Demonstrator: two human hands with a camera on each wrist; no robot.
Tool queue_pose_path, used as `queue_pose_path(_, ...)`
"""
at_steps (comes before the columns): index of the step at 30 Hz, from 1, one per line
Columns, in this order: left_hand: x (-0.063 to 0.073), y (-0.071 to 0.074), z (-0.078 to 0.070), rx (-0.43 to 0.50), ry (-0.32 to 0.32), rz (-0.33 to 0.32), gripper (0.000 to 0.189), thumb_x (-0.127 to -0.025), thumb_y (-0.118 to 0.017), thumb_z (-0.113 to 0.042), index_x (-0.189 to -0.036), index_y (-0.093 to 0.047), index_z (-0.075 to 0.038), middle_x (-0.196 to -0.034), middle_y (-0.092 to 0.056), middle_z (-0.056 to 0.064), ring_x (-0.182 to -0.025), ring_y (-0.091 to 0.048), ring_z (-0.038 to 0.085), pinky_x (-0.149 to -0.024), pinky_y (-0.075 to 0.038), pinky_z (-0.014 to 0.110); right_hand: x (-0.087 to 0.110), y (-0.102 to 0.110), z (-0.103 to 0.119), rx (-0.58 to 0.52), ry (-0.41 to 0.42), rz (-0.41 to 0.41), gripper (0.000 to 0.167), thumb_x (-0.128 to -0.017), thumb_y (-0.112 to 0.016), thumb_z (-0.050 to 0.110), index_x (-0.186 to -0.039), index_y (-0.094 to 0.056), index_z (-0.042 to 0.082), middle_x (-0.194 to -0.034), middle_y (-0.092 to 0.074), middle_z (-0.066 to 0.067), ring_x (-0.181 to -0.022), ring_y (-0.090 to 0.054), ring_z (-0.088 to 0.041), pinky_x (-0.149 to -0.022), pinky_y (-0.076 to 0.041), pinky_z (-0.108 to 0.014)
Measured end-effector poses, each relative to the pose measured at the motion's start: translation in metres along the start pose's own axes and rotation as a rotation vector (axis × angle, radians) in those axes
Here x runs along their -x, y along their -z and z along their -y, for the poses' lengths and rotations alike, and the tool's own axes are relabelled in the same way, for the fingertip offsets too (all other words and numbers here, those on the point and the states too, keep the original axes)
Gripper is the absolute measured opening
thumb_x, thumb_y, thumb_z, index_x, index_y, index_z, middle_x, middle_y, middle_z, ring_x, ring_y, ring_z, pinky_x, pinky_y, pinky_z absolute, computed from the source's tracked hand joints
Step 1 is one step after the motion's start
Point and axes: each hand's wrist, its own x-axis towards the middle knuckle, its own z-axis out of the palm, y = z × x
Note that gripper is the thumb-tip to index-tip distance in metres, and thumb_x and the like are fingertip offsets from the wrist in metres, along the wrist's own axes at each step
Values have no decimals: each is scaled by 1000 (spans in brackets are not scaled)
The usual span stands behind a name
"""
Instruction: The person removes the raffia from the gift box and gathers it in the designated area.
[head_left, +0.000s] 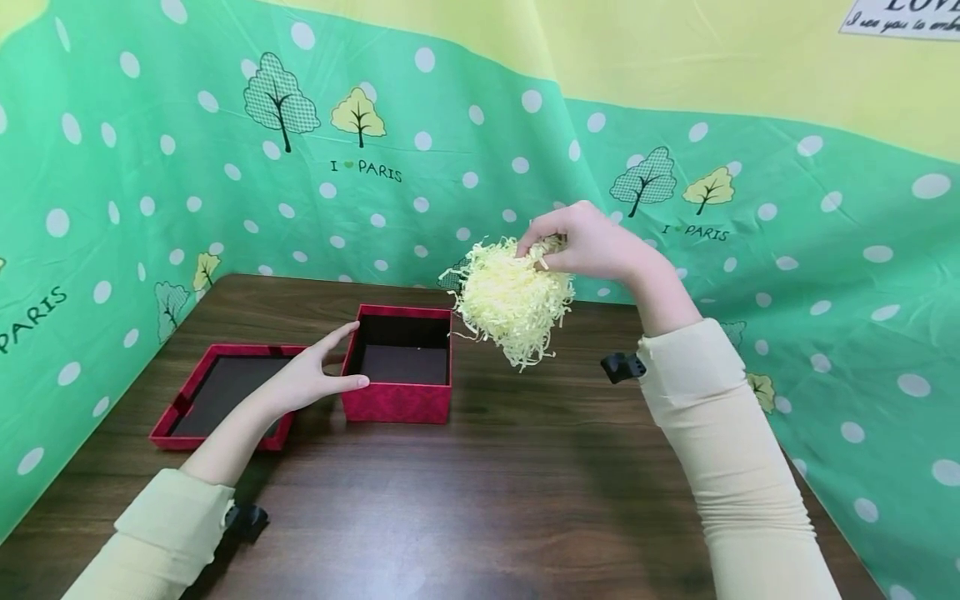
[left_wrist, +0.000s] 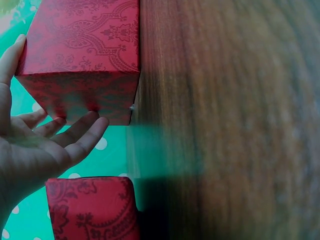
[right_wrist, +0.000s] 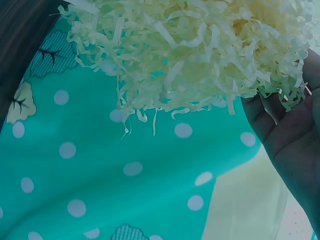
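My right hand (head_left: 588,242) pinches a fluffy bundle of pale yellow shredded paper (head_left: 513,300) above the table, to the right of a red box. In the right wrist view, loose strands of the shredded paper (right_wrist: 190,55) dangle beside my fingers. The red patterned box (head_left: 397,403) stands with its top uncovered and its dark inside bare. Against its left side rests my left hand (head_left: 300,379), the fingers spread and the thumb at the near left corner. The left wrist view has those fingertips touching the box (left_wrist: 85,40).
A shallow red box lid (head_left: 217,350) lies inside up on the dark wooden table (head_left: 420,508), left of the box and partly behind my left forearm. A green and yellow printed cloth (head_left: 465,108) hangs behind the table and along its sides.
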Motion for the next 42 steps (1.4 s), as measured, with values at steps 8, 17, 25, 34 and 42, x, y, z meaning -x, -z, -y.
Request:
queue_pose_path(8,0,0,1,5,0,1,90,-81,-72,-44,-151,-17,-30,-155,-21,8,-135,-32,39,-95,-40,61,21,12,-7,39,-53,-16,34,-78,-56,-9,-96,-72,16,-92,-68,3,-47,-29,-5,-47,-33,-22)
queue_pose_path(17,0,0,0,5,-3,3,90,-81,-72,-45,-151,-18,-32,-155,-20,7,-135,-32,39,-95,-40,61,46,21,-21,110,-111,-32,34,-79,-59,-7,-97,-72,18,-95,-69,1,-46,-30,-5,-50,-36,-23)
queue_pose_path(25,0,0,0,-2,-11,-2,90,-81,-72,-44,-151,-18,-30,-155,-21,7,-136,-30,38,-96,-39,62,68,23,-36,98,-176,-29,30,-79,-62,-7,-95,-71,16,-100,-70,-4,-47,-34,-4,-50,-38,-23)
queue_pose_path(34,0,1,0,-7,-14,-4,92,-79,-72,-49,-151,-18,-30,-155,-22,7,-136,-29,38,-96,-38,61,89,16,-56,101,-265,-18,30,-80,-64,-4,-97,-71,18,-99,-69,-4,-45,-34,-5,-50,-39,-25)
queue_pose_path(42,1,2,-1,-5,-18,-2,91,-80,-72,-45,-151,-19,-29,-155,-22,8,-135,-32,38,-96,-40,59,102,4,-77,82,-328,-7,26,-79,-66,-4,-95,-71,17,-109,-68,-10,-74,-62,-18,-51,-40,-25)
